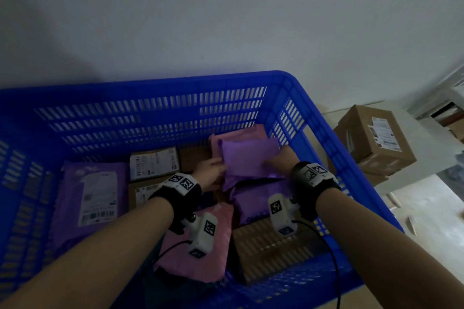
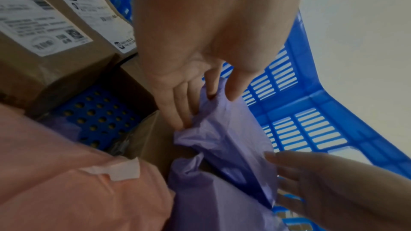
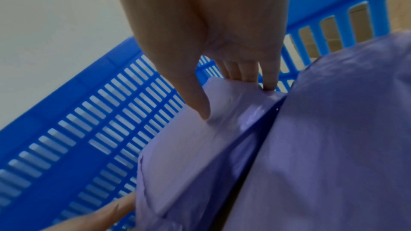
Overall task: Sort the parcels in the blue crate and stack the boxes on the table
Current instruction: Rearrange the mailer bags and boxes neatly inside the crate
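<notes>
Right now a purple parcel (image 1: 247, 158) sits near the far right corner of the blue crate (image 1: 150, 98). It lies on top of a pink parcel (image 1: 238, 133) and another purple bag (image 1: 258, 200), so it is the easiest one to take.

Both hands are on it. The left hand (image 1: 209, 170) holds its left edge. From the left wrist view, the left fingers (image 2: 177, 110) look tucked under the soft edge and the thumb lies on top, so they pinch the bag. The right hand (image 1: 281, 160) holds the right edge. From the right wrist view, the thumb presses on top and the other fingers (image 3: 244, 76) curl round the far edge. I think two hands are used because the bag is soft and floppy, and one hand would let it sag.

Around it the crate is full of other things. Brown boxes (image 1: 154, 163) with white labels sit in the middle. A big purple parcel with a label (image 1: 95, 193) lies on the left. One more pink bag (image 1: 200, 241) is close to the person.

Outside the crate, on the right, some brown boxes (image 1: 376, 143) are already piled on a white tabletop (image 1: 431, 143). That looks like the place for boxes, so the soft bags probably stay in the crate in groups.
</notes>
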Demonstrator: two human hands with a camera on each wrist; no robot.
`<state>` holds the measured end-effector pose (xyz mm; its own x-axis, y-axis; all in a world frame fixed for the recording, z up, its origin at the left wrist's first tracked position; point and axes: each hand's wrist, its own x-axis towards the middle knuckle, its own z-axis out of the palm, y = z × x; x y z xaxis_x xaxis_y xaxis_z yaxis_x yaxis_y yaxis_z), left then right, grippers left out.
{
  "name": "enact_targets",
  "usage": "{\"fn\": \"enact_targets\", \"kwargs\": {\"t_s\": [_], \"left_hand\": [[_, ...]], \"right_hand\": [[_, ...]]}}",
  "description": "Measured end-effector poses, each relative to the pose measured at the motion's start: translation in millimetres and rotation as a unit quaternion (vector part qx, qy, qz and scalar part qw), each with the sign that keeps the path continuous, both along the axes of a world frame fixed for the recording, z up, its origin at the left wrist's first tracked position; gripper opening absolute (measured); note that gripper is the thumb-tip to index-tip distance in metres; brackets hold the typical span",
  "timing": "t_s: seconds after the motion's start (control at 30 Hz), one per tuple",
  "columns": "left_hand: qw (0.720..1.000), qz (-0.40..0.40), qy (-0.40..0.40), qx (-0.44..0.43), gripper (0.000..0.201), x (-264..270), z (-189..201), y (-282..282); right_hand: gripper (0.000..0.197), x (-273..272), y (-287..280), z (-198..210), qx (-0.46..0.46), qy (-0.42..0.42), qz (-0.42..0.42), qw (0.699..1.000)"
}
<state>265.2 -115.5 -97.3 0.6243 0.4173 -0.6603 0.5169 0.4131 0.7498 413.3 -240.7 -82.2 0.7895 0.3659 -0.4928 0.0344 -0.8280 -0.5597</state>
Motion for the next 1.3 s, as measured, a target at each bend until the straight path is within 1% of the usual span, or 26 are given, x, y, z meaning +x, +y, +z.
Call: {"fn": "enact_targets", "kwargs": {"t_s": [0.07,0.13,0.27,0.3,0.4,0.47,0.57,0.63,0.7,0.77,0.83,0.87,0.93,0.97,1.03,1.1,1.17,1.23,1.3], "left_hand": [[1.000,0.007,-0.002,-0.002,0.037,-2,3,3],[1.000,0.013,-0.005,0.004,0.036,-8,6,9],[0.999,0.030,-0.022,0.037,0.035,-23,19,26],[0.998,0.038,-0.030,0.046,0.031,-28,24,31],[0.993,0.080,-0.052,0.072,0.023,-49,40,45],[0.991,0.092,-0.064,0.077,0.019,-58,48,53],[0.982,0.139,-0.090,0.093,0.011,-88,65,68],[0.977,0.160,-0.103,0.094,0.008,-109,76,77],[0.974,0.177,-0.114,0.082,0.014,-130,84,85],[0.970,0.193,-0.122,0.077,0.020,-152,93,93],[0.965,0.211,-0.131,0.083,0.026,-171,102,99],[0.962,0.220,-0.134,0.087,0.029,-179,107,103],[0.958,0.235,-0.140,0.090,0.032,-194,115,108],[0.957,0.239,-0.141,0.088,0.034,-200,119,110],[0.957,0.237,-0.143,0.090,0.041,-211,126,113],[0.960,0.225,-0.134,0.097,0.053,-218,130,113],[0.962,0.220,-0.121,0.111,0.064,-221,131,111],[0.958,0.222,-0.108,0.142,0.068,-221,133,105],[0.952,0.226,-0.107,0.176,0.066,-218,132,102]], "right_hand": [[0.035,0,-2,-1,0.024,-0.001,-0.003,1.000],[0.029,-1,-1,1,0.054,0.008,-0.018,0.998],[0.013,-9,14,12,0.113,0.012,-0.018,0.993],[0.013,-11,19,15,0.126,0.010,-0.011,0.992],[0.034,-24,40,29,0.180,0.014,0.018,0.983],[0.036,-32,49,40,0.212,0.009,0.017,0.977],[0.033,-58,69,54,0.287,0.027,0.029,0.957],[0.038,-74,83,56,0.314,0.040,0.046,0.948],[0.051,-90,94,61,0.353,0.066,0.061,0.931],[0.064,-105,100,69,0.369,0.077,0.088,0.922],[0.072,-117,106,75,0.381,0.060,0.135,0.913],[0.073,-122,108,77,0.387,0.045,0.161,0.907],[0.067,-130,112,81,0.396,0.014,0.207,0.895],[0.063,-133,114,82,0.400,0.003,0.221,0.890],[0.062,-138,119,84,0.404,-0.009,0.237,0.884],[0.060,-141,123,85,0.409,-0.019,0.234,0.882],[0.045,-143,127,85,0.414,-0.036,0.222,0.882],[0.031,-144,131,83,0.417,-0.033,0.203,0.885],[0.038,-144,133,81,0.415,-0.021,0.178,0.892]]}}
